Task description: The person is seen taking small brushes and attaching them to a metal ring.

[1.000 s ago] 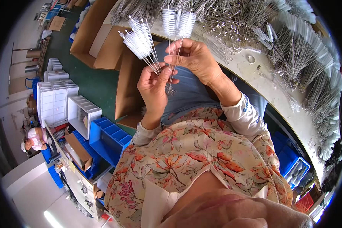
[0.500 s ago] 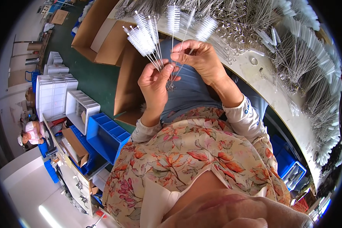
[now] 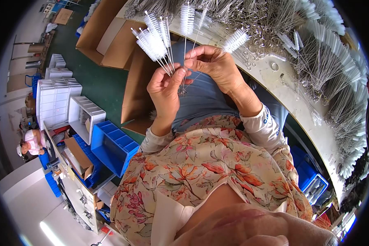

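My left hand (image 3: 165, 88) is closed round the wire stems of several small white-bristled brushes (image 3: 152, 46), fanned out upward and to the left. Their looped wire ends (image 3: 182, 91) hang together below the fingers. Close beside it, my right hand (image 3: 218, 67) is closed, thumb and forefinger pinching at the thin stem of an upright white brush (image 3: 187, 21). Another white brush (image 3: 236, 40) leans out to the right above the right hand's knuckles; its stem is partly hidden by the fingers. Both hands are held over my lap, just off the table edge.
Piles of wire-stemmed brushes (image 3: 340, 94) cover the right of the curved pale table (image 3: 270, 86). Loose metal rings (image 3: 266, 39) lie at its middle. An open cardboard box (image 3: 129, 90) stands left of my hands, with blue (image 3: 121, 147) and white crates (image 3: 61, 100) beyond. Another person (image 3: 32, 141) sits far left.
The brush leaning to the right has swung farther out to the right and tilted lower. Both hands have stayed nearly in place, with the bunch still in the left.
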### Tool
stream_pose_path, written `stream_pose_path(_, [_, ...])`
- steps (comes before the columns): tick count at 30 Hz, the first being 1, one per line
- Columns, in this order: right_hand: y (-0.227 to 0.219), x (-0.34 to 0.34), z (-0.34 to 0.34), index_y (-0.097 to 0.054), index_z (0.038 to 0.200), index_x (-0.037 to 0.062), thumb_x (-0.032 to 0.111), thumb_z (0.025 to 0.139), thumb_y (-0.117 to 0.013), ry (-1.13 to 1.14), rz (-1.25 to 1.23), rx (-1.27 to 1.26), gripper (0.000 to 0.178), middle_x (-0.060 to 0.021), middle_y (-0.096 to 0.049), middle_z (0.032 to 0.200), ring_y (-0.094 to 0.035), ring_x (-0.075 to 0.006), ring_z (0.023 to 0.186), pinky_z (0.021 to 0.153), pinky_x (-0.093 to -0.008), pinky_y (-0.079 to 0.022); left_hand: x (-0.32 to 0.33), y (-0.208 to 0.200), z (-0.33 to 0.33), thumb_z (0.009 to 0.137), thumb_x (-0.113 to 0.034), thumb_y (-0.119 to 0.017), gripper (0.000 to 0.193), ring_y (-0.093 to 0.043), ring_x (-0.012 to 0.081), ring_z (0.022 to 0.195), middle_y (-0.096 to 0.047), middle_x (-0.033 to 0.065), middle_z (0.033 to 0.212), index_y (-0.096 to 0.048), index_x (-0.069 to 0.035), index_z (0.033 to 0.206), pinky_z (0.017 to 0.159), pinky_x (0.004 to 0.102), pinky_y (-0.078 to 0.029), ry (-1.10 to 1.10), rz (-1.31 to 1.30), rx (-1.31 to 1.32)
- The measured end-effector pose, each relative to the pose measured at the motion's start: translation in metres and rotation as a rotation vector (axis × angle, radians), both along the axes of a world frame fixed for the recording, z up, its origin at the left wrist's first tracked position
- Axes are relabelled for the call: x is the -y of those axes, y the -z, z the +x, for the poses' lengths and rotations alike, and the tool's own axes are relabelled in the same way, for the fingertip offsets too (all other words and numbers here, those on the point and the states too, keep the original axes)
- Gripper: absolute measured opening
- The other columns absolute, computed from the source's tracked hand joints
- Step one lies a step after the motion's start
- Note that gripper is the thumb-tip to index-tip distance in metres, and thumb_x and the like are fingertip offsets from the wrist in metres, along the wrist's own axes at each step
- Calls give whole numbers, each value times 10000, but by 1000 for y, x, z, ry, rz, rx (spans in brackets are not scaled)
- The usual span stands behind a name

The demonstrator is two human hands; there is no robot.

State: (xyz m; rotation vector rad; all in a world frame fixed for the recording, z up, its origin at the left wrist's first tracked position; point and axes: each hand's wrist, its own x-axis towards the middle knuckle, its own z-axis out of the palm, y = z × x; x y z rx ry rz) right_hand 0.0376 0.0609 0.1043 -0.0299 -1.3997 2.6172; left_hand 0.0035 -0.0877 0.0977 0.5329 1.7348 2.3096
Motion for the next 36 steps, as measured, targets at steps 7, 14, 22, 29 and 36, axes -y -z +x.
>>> stream_pose_path(7, [-1,5,0,-625,937,-21,47,799,-679,-6,80,36,163,-71,-646,815,-618,-132,705,645,-242,-520,3,1,-1,854,-25,-588,184,-640,186,766,-639,125,888,-562,37,1025,583,312,-565,-29,2,-2])
stream_pose_path(14, [-2,13,1,-623,945,-15,70,829,-652,8,-2,31,147,-91,-659,854,-644,-158,761,698,-254,-531,4,-4,-1,938,-153,-481,267,-649,206,766,-634,134,896,-540,64,1083,555,290,-557,-20,-54,-26])
stream_pose_path(22, [1,16,1,-632,934,-11,71,829,-653,41,96,44,134,-79,-657,868,-634,-145,783,707,-243,-520,6,-5,-3,948,-160,-459,262,-650,205,766,-635,149,902,-521,50,1093,551,292,-561,-60,-24,-58])
stream_pose_path(29, [-3,16,4,-629,918,-16,73,822,-662,15,15,77,135,-72,-656,855,-631,-132,764,708,-243,-513,7,-5,-3,945,-171,-469,240,-647,204,782,-635,143,898,-524,34,1056,554,306,-562,-51,-20,-13])
stream_pose_path(36, [-4,33,2,-625,894,3,46,839,-623,534,377,-223,70,-88,-645,832,-629,-148,757,681,-248,-507,37,30,-42,945,-289,-427,327,-583,256,983,-616,137,976,-532,0,1057,918,401,-448,-332,630,447])
